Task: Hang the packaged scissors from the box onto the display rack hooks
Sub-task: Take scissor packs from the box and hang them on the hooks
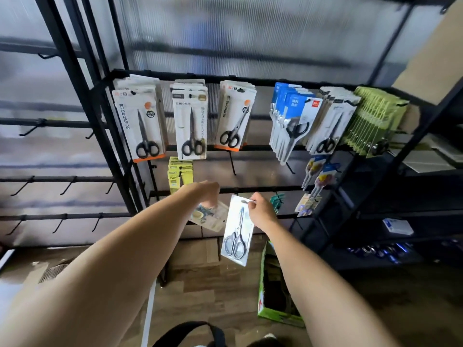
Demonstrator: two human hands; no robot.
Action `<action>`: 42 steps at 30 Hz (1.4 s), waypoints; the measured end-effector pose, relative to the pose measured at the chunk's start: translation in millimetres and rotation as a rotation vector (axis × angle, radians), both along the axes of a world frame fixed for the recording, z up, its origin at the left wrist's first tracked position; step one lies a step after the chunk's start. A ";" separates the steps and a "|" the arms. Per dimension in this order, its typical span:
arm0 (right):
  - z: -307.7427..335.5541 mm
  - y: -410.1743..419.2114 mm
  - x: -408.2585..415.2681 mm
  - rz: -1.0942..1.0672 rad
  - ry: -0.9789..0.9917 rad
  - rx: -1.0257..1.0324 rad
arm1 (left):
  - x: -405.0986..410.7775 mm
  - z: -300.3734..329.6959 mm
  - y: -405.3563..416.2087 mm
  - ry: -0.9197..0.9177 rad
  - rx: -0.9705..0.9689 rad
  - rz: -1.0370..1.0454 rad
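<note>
Wood-look flooring carries a green box (270, 314), its contents too dark to identify. Before the display rack (240, 190), right hand (260, 211) pinches a scissors pack (236, 232) hanging lengthwise, handles down; left hand (204, 192) grips another pack (213, 217).

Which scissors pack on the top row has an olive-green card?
The rightmost stack. The other top-row packs are white or blue, and three hold black-handled scissors.

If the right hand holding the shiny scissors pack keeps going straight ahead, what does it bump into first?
Probably the black rack bar just beyond the right hand, which pinches the top of the silver scissors package. The pack's top edge would likely reach it before the fingers. Depth is hard to judge here.
</note>
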State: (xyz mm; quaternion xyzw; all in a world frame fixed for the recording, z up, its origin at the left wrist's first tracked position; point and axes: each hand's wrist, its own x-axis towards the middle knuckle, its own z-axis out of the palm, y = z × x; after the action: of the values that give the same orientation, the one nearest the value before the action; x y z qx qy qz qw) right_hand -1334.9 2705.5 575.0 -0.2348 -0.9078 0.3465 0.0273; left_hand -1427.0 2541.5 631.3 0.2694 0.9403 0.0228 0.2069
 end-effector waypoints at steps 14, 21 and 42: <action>-74.0 18.4 4.4 -0.043 -0.118 -0.070 | -1.6 -68.5 25.2 -0.050 -0.158 -0.070; -110.8 42.8 -29.2 0.006 -0.200 -0.103 | -23.5 -100.6 53.2 -0.133 -0.185 0.034; -193.5 86.3 -148.3 0.243 -0.313 -0.271 | -78.8 -141.4 97.6 -0.264 -0.213 0.459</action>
State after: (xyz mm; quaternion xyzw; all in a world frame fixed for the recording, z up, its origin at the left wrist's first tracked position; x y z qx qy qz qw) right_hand -1483.2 2791.7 381.5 -0.1760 -0.8677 0.4255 -0.1873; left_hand -1505.9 2639.2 490.0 0.0210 0.9386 0.0050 0.3443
